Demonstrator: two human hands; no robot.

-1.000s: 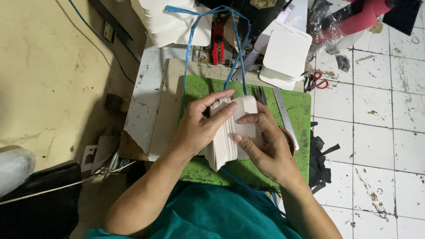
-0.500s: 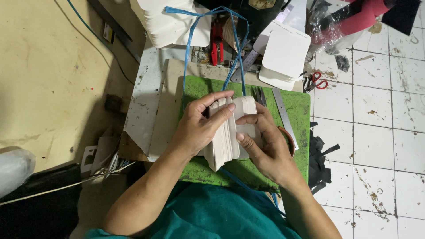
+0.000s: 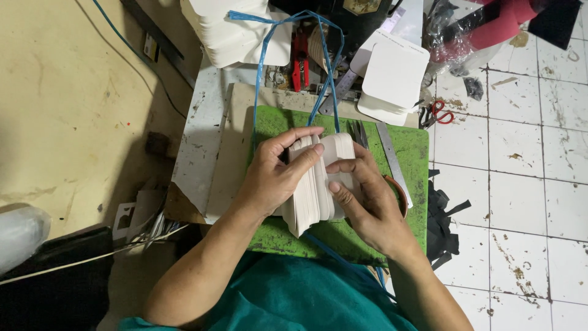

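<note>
A thick stack of white cards (image 3: 315,184) with rounded corners stands on edge above the green cutting mat (image 3: 410,153), near its middle. The cards are pressed face to face, edges upward, fanning slightly at the lower end. One flat card face shows on the stack's right side, toward the mat's right edge.

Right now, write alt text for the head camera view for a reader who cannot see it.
Left hand and right hand hold a stack of white cards on edge over a green cutting mat. Blue plastic twine, a metal ruler and red-handled scissors lie nearby.
</note>
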